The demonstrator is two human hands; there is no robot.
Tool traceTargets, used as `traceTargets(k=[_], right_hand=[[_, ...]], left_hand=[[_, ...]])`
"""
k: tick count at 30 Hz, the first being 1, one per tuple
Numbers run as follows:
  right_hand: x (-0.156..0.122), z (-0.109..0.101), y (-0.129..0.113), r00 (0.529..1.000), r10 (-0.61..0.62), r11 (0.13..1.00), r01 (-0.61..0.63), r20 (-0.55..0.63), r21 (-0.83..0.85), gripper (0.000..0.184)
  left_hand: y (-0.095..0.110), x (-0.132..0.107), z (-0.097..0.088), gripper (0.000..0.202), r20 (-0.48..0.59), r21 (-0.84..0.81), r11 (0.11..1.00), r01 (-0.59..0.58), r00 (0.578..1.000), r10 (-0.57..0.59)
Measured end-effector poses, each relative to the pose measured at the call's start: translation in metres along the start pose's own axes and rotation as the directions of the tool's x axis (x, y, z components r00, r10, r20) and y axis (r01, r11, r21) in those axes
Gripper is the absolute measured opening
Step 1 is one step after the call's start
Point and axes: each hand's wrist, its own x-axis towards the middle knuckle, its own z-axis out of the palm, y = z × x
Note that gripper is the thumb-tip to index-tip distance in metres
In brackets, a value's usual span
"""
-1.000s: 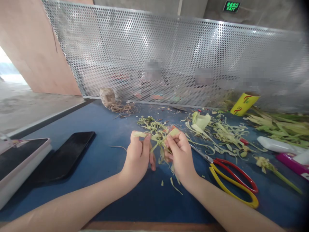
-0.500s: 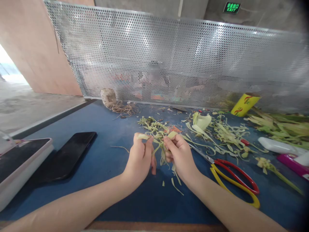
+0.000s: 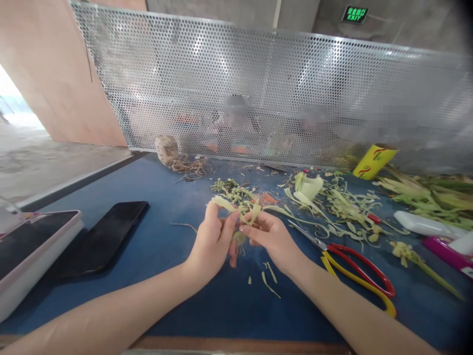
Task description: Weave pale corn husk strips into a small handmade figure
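My left hand (image 3: 212,241) and my right hand (image 3: 271,239) meet over the blue table (image 3: 173,256), both pinched on a small bundle of pale green leaf strips (image 3: 242,213). The strips curl up above my fingertips and a few ends hang below them. My thumbs and forefingers press together on the bundle. Short cut leaf scraps (image 3: 269,281) lie on the table just under my hands. Red and yellow scissors (image 3: 354,276) lie to the right of my right wrist, blades toward my hands.
A black phone (image 3: 101,236) and a white-edged tablet (image 3: 29,246) lie at the left. Leaf trimmings (image 3: 340,204), green stalks (image 3: 432,195), a yellow can (image 3: 373,160), a white tube (image 3: 424,223) and a twine ball (image 3: 166,148) sit farther back. A perforated metal screen (image 3: 258,93) walls the table's far edge; people sit behind it.
My hands have drawn closer together and the right hand has turned, folding the leaf strips into a tighter bundle between the fingertips. The rest of the table is unchanged.
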Motion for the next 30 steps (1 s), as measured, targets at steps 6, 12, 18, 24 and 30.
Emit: traceTargets(k=[6,12,18,24,30], right_hand=[[0.000,0.000,0.000,0.997,-0.078,0.994,0.075,-0.026,-0.075,0.017],[0.001,-0.004,-0.002,0.994,-0.074,0.993,0.066,-0.080,-0.097,0.019],[-0.001,-0.007,-0.002,0.997,-0.066,0.981,0.072,0.035,-0.180,0.021],[-0.005,-0.005,-0.006,0.995,-0.079,0.981,0.090,0.068,-0.173,0.019],[-0.004,-0.006,-0.003,0.990,-0.137,0.972,0.138,0.018,-0.191,0.021]], left_hand=[[0.006,0.003,-0.005,0.028,-0.005,-0.050,0.999,0.007,1.000,-0.008],[0.008,0.005,-0.006,0.035,-0.037,-0.106,0.994,0.014,0.999,-0.018],[0.000,0.010,-0.009,0.029,0.070,-0.016,0.999,0.030,0.997,-0.029],[0.000,0.014,-0.011,0.026,-0.024,0.221,0.971,-0.091,0.995,0.099],[0.001,0.015,-0.016,0.030,-0.048,0.267,0.957,-0.113,0.990,0.131]])
